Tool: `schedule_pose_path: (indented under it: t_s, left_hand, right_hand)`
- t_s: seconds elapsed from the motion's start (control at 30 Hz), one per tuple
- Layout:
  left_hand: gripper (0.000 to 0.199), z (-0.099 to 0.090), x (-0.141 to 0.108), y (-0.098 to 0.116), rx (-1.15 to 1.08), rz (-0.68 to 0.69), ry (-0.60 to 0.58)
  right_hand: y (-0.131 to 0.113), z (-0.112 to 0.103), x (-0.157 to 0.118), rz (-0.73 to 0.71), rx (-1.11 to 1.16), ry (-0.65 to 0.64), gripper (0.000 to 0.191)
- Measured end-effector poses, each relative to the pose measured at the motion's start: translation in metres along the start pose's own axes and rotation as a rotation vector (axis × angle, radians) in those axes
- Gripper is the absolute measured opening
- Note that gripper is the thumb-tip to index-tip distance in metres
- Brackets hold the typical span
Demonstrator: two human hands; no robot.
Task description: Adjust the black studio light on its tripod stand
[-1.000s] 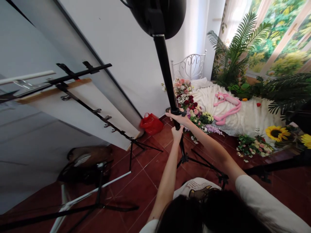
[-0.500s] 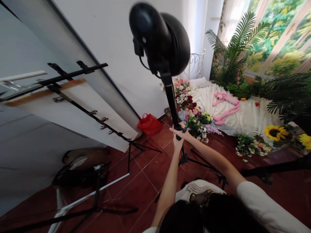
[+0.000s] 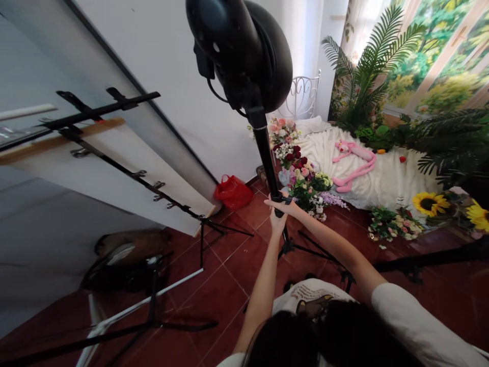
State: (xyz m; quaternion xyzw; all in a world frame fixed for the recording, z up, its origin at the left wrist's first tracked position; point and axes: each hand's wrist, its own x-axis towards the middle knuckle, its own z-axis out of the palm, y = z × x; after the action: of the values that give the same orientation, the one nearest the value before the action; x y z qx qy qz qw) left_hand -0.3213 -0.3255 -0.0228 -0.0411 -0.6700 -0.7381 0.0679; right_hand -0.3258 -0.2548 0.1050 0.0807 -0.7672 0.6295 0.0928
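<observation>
A black light stand (image 3: 266, 158) rises in front of me, leaning to the left in view, with a big black studio light (image 3: 233, 51) on top. My left hand (image 3: 277, 223) is closed around the pole just under a black collar. At the collar itself, my right hand (image 3: 291, 207) is closed by the locking knob (image 3: 286, 200), its fingers partly hidden behind the pole. Below both hands the stand's tripod legs (image 3: 317, 250) spread over the floor.
Left stands a backdrop frame with a white board (image 3: 153, 188) and metal clips. A red bag (image 3: 234, 192) lies by the wall. Flowers (image 3: 301, 173), a white fur blanket (image 3: 397, 178) and a pink plush toy (image 3: 355, 155) are to the right. Other stand legs (image 3: 153, 321) cross the tiled floor.
The light and upper pole appear larger and higher, shifted left in view. The surroundings shift slightly left and up too. Both hands keep their hold at the collar.
</observation>
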Motion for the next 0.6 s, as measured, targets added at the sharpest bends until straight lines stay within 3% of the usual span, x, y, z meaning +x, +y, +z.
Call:
schedule_pose_path:
  t_s: [0.17, 0.27, 0.4, 0.6]
  left_hand:
    - [0.041, 0.0, -0.002, 0.0, -0.037, 0.034, -0.045]
    - [0.043, -0.001, -0.003, 0.003, -0.041, 0.044, -0.058]
    - [0.048, 0.0, -0.003, 0.005, -0.019, 0.005, -0.018]
    - [0.046, 0.002, -0.003, 0.01, -0.015, -0.018, -0.027]
  right_hand:
    - [0.018, -0.037, -0.024, -0.139, -0.253, -0.144, 0.04]
    - [0.028, -0.051, -0.037, -0.166, -0.386, -0.168, 0.035]
    - [0.041, -0.053, -0.045, -0.181, -0.506, -0.106, 0.02]
    - [0.062, -0.05, -0.038, -0.138, -0.457, -0.092, 0.016]
